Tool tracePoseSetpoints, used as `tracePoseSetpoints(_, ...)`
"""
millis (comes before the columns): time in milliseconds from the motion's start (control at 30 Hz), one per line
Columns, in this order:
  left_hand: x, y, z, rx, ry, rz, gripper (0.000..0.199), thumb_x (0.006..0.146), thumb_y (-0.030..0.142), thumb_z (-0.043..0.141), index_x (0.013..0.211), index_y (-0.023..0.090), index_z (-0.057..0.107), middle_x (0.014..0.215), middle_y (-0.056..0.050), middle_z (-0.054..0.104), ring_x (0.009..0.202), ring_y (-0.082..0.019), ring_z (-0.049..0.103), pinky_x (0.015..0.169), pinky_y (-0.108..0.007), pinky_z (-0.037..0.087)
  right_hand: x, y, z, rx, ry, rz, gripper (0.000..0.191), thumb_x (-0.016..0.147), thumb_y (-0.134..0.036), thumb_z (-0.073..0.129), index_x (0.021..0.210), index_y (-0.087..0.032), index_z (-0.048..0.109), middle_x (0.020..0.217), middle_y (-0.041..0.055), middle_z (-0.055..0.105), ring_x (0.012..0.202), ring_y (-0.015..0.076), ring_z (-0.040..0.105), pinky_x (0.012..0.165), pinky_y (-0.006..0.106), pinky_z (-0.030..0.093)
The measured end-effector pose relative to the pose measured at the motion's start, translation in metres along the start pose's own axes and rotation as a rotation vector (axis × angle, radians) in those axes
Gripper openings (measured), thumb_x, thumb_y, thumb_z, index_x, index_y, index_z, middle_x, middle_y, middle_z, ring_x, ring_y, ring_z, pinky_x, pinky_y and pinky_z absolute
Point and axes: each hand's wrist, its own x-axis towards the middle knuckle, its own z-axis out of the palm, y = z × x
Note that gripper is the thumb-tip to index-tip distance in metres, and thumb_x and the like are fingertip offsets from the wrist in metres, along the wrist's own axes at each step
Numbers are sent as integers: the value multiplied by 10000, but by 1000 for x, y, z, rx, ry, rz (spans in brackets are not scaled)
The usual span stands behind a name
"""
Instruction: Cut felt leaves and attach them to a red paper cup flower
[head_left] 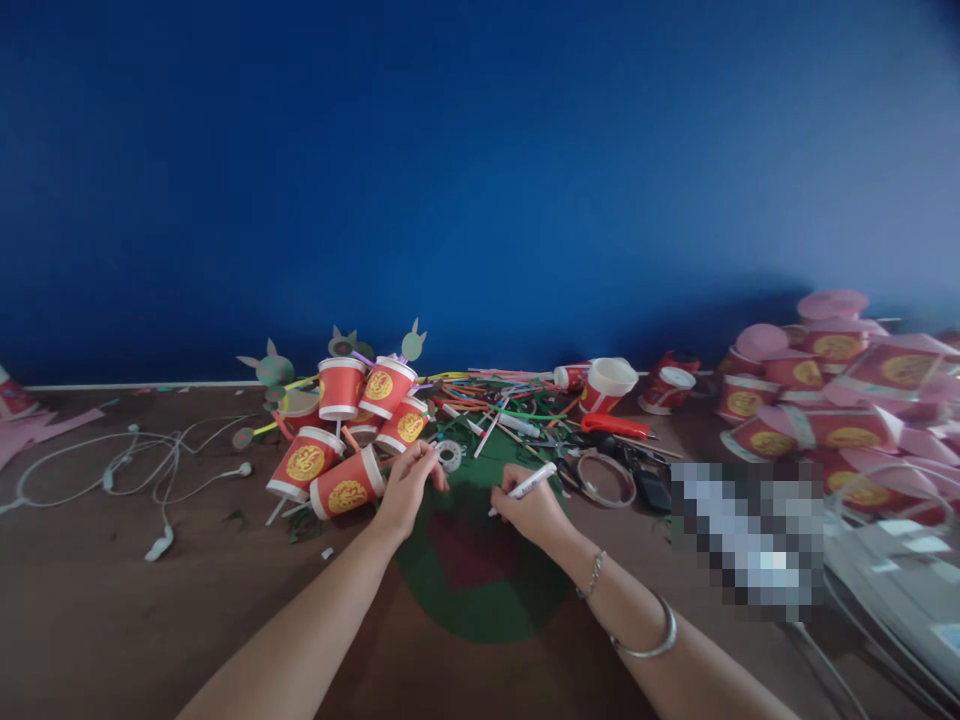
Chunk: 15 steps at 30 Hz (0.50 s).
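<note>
My right hand [529, 508] is closed on a white marker [534, 481], its tip pointing down and left over a round green mat [480, 610]. A dark red shape [474, 552] shows on the mat below my hands. At the left side of the mat is my left hand [411, 485], fingers bent and close together beside a white tape roll [449, 456]; what it holds, if anything, is too small to make out. Red paper cups [349, 484] with yellow emblems lie just left of it.
White earphones [159, 543] lie at the left. Straws and sticks [487, 385] are heaped behind the mat, near a red tool [615, 427] and a clear tape ring [606, 480]. Stacked cups with pink paper [836, 430] stand at the right. A blue wall [480, 200] rises behind.
</note>
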Motion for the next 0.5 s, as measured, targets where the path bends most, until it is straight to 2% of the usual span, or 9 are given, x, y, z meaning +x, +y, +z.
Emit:
tracePoseSetpoints(300,1,2,0,126,-3,27,414,831,369,473,460,184,491,462,19,510,528,-132,520,639,-271,389,1,2,0,4,2,-6,223,642,-253,500,503,-217,329,379,-69,415,365,75,377,366,173,261)
tracePoseSetpoints(500,1,3,1,175,-8,21,474,849,383,456,422,182,490,443,20,511,529,-132,521,661,-269,386,0,0,1,-16,-27,-8,228,633,-248,490,490,-219,315,377,-63,416,364,80,397,373,176,268)
